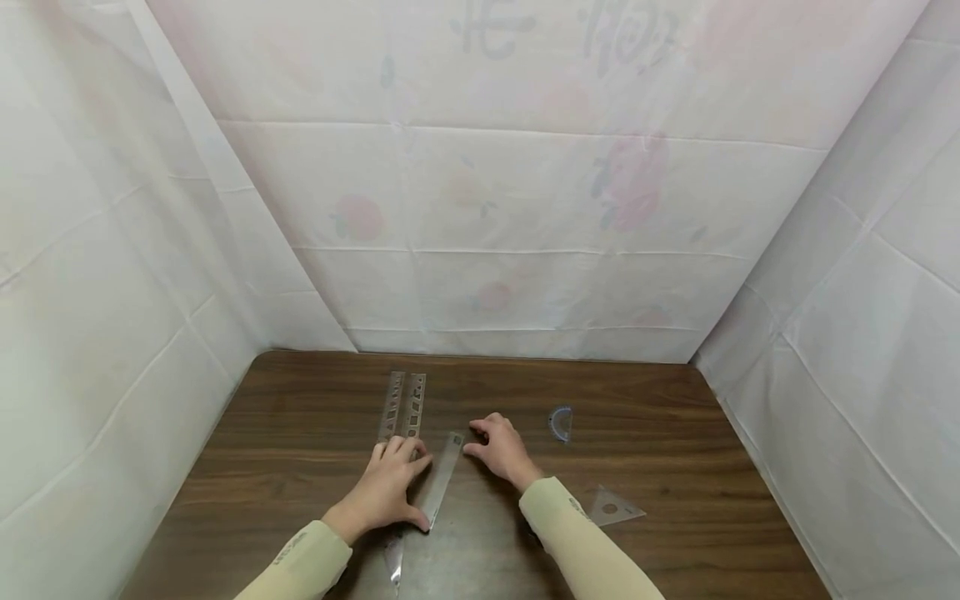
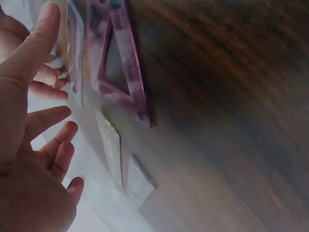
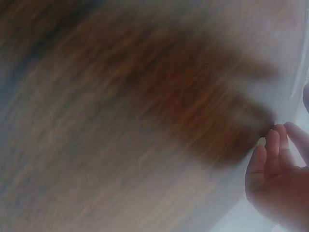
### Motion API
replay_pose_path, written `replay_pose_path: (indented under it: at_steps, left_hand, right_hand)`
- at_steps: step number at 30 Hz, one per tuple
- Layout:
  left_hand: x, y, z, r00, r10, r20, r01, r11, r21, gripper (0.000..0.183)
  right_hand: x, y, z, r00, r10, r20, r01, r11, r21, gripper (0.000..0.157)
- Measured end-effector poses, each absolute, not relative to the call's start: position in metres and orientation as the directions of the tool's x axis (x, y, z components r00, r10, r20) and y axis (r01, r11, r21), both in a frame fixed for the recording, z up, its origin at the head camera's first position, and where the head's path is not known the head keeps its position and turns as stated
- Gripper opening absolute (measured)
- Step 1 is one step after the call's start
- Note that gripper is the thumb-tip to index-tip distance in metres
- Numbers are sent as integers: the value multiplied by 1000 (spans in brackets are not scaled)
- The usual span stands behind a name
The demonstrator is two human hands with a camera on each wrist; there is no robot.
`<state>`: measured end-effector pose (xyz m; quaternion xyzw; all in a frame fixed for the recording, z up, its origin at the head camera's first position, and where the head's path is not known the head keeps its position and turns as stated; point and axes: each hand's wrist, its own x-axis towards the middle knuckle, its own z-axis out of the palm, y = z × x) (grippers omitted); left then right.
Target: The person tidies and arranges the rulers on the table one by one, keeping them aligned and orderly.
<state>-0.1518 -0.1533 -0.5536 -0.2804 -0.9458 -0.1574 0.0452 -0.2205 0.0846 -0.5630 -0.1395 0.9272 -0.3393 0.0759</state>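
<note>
A clear ruler (image 1: 444, 482) lies slanted on the table between the two hands. My left hand (image 1: 384, 490) is spread at its left side, the thumb tip at the ruler's lower end; I cannot tell whether it presses on it. Beside the upper end is my right hand (image 1: 504, 450), its fingers and thumb apart, with no object seen between them. Two clear stencil rulers (image 1: 392, 408) stretch away beyond the left fingers, their near ends hidden by that hand. In the left wrist view, a pinkish triangular set square (image 2: 133, 72) lies near the left hand (image 2: 29, 140).
A small protractor (image 1: 560, 423) lies to the right of the right hand. Closer in, a clear set square (image 1: 613, 507) is partly covered by the right sleeve. The brown wooden table (image 1: 697, 467) is bounded by white cloth walls (image 1: 495, 292) at the back and sides.
</note>
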Motion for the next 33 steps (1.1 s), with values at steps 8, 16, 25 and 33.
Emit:
replay_pose_path:
  at_steps: [8,16,25,33]
  left_hand:
    - [-149,-149,-554,-826,550,127,564,805,185,98]
    - [-148,-147,-551,-809,580,97,587,794,158,92]
    - [-148,-143,-553,-822,560,107,569,797,200,103]
    - [-145,-142,-557,-812,573,113,577,757,306,116]
  right_hand:
    - [-219,77,-567,-938,-343,-38,-265,786,-559,50]
    - [-213,77,-565,-936,-351,-34,-269,773,-574,39]
    - [-217,79,-567,-958,-281,-60,-149,663,-734,31]
    - [-218,85,-566,-942,-299,-154,-2,463,-886,29]
